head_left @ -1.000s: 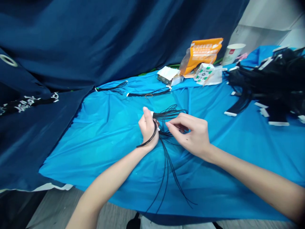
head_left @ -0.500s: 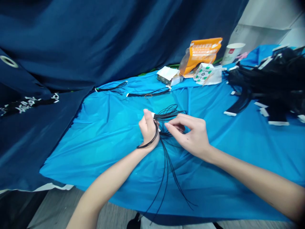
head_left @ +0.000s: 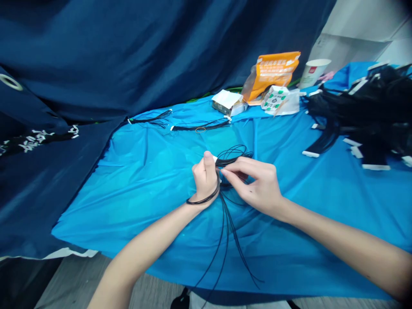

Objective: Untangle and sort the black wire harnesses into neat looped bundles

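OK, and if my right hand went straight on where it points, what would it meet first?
Your right hand would probably meet the black wires curving round your left hand, then that hand itself, though depth is unclear.

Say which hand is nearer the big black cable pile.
Right. The right hand is left of and below the cable pile in the view; the left hand sits farther left, beyond the right hand.

The wires (head_left: 225, 162) are black, the tablecloth (head_left: 144, 171) blue.
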### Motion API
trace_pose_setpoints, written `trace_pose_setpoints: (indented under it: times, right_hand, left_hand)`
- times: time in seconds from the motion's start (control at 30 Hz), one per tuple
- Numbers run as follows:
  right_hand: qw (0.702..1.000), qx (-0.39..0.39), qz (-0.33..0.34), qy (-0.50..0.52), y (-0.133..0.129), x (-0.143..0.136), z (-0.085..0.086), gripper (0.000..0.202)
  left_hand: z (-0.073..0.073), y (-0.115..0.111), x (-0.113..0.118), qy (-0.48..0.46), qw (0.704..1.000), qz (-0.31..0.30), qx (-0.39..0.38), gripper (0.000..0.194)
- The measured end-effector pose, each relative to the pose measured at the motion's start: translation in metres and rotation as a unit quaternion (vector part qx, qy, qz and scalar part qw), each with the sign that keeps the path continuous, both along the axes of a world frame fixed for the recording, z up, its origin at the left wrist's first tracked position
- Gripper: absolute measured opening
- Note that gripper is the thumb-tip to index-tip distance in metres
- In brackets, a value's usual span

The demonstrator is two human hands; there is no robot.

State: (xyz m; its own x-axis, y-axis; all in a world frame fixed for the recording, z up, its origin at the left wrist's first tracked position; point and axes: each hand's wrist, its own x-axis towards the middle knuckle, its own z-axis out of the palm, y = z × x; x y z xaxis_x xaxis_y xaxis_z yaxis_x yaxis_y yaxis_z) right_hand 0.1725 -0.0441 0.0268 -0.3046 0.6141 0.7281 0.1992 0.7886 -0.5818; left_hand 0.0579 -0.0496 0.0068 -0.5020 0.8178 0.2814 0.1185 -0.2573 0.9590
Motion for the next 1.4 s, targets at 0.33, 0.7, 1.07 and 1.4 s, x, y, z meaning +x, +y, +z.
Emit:
trace_pose_setpoints:
  times: [0.33,0.7,1.07,1.4]
  right_hand:
    - [0.979,0.175,-0.058,-0.083,0.013,0.004,-0.013,0.01]
    - [0.863,0.467,0.047,-0.184,0.018,0.005,-0.01,0.017]
    - [0.896,0.424,-0.014,-0.132,0.017,-0.001,-0.017,0.013]
    - [0.897,0.419,-0.038,-0.133,0.017,-0.002,-0.018,0.012]
  left_hand:
    - [0.009,0.006,0.001,-0.022,0.998,-0.047,-0.035,0.047]
    - [0.023,0.022,-0.021,-0.382,0.897,-0.115,-0.19,0.047]
    - [0.023,0.021,-0.013,-0.445,0.846,-0.13,-0.266,0.038]
    - [0.026,0.02,-0.01,-0.462,0.822,-0.133,-0.306,0.039]
